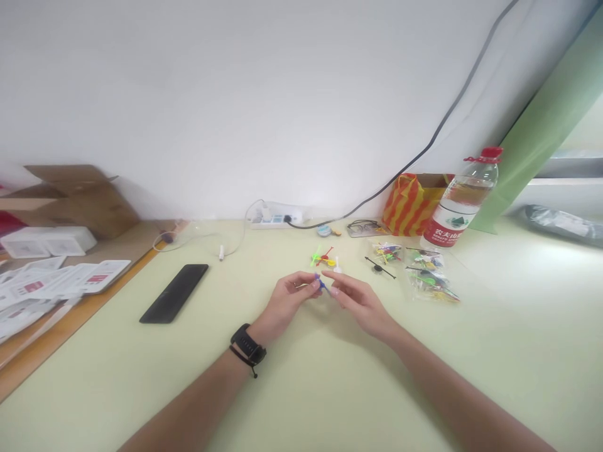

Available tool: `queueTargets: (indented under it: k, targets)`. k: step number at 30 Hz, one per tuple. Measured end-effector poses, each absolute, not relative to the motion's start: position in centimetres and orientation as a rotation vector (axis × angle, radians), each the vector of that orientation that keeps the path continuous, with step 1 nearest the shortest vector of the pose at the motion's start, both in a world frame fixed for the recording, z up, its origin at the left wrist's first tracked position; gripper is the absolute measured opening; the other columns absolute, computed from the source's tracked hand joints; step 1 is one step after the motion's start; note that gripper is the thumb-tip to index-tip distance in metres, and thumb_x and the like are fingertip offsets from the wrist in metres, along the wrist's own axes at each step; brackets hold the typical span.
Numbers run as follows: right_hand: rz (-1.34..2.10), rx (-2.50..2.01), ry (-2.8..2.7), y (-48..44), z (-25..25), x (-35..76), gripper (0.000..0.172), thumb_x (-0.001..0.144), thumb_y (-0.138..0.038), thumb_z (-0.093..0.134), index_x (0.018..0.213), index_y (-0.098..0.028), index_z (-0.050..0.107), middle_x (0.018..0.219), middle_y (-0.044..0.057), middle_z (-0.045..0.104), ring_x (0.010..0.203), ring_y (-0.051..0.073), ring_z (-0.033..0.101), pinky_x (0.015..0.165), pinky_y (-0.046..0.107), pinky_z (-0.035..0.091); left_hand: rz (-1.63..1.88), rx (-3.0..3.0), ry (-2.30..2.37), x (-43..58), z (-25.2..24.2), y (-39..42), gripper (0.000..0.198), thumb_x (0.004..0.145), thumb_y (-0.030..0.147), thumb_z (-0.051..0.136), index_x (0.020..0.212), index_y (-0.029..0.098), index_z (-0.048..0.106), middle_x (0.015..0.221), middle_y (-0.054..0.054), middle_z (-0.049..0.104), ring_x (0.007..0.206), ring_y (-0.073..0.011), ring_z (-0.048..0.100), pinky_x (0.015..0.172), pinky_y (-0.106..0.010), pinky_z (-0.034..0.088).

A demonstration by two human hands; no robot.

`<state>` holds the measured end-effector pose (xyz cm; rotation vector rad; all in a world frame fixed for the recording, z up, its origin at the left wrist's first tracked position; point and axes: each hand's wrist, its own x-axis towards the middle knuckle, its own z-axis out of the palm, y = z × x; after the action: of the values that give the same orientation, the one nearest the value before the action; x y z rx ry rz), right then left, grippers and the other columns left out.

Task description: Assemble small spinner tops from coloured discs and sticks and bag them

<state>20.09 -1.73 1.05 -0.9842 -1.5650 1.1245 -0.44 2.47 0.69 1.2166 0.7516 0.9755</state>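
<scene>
Between my hands, above the table, is a small blue plastic spinner arrow [322, 284]. My left hand [293, 296] pinches it between thumb and fingertips; a dark watch is on that wrist. The fingertips of my right hand [357, 301] are closed round the arrow's right end, partly hiding it. Just behind my hands lie loose spinner arrows in green, red and yellow [325, 258], with a white piece [337, 266] close by. To the right lies a black spinner arrow [379, 268]. Clear bags of mixed coloured pieces [431, 282] sit beyond it.
A black phone-like slab [174, 294] lies left, near a white cable plug [221, 253]. At the wall are a power strip [276, 216], glasses [365, 227], a striped bag [406, 204] and a water bottle [464, 201]. White cards [98, 276] and a cardboard box [85, 201] are far left.
</scene>
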Motion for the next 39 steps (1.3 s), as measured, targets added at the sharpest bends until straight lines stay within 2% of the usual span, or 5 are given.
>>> queueTargets:
  k: [23,26,29,32,39]
  targets:
    - [0.742,-1.006,-1.645,-2.2,-0.1,19.7,0.082,0.102,-0.033,0.053,0.165,-0.036,0.001,0.097,0.001,0.054,0.067,0.014,0.049,0.064,0.029,0.047,0.987,1.219,0.85,-0.6,0.7,2.7,0.032,0.082,0.04,0.084,0.106,0.019,0.081,0.098,-0.009,0.076,0.087,-0.0182,0.066,0.087,-0.034,0.053]
    - [0.48,-1.01,-1.798,-2.4,-0.4,20.1,0.075,0.1,-0.034,0.056,0.162,-0.032,0.014,0.116,0.006,0.056,0.071,0.015,0.049,0.067,0.032,0.047,0.961,1.234,0.86,-0.5,1.0,2.5,0.031,0.081,0.04,0.084,0.102,0.018,0.082,0.096,-0.009,0.077,0.085,-0.0184,0.066,0.084,-0.033,0.053]
    - [0.524,-1.069,-1.844,-2.2,-0.1,20.5,0.024,0.104,-0.039,0.048,0.117,-0.022,0.059,0.103,0.005,0.058,0.068,0.015,0.048,0.066,0.032,0.043,0.952,1.227,0.866,-0.4,1.0,2.5,0.031,0.079,0.039,0.086,0.101,0.017,0.082,0.093,-0.009,0.077,0.083,-0.0184,0.066,0.082,-0.032,0.053]
    - [0.677,-1.107,-1.825,-1.7,0.5,20.9,0.047,0.108,-0.041,0.037,0.066,-0.021,0.041,0.068,-0.001,0.042,0.058,0.013,0.04,0.057,0.031,0.034,0.952,1.22,0.853,-0.3,0.9,2.6,0.03,0.08,0.038,0.085,0.101,0.017,0.082,0.091,-0.008,0.076,0.083,-0.018,0.065,0.081,-0.031,0.052]
    - [0.762,-1.096,-1.688,-1.5,1.2,20.7,0.03,0.1,-0.043,0.056,0.079,-0.022,0.049,0.072,-0.001,0.051,0.066,0.015,0.048,0.06,0.028,0.041,0.963,1.202,0.84,-0.4,1.0,2.6,0.03,0.081,0.038,0.084,0.102,0.017,0.081,0.09,-0.007,0.075,0.084,-0.0175,0.065,0.084,-0.032,0.052]
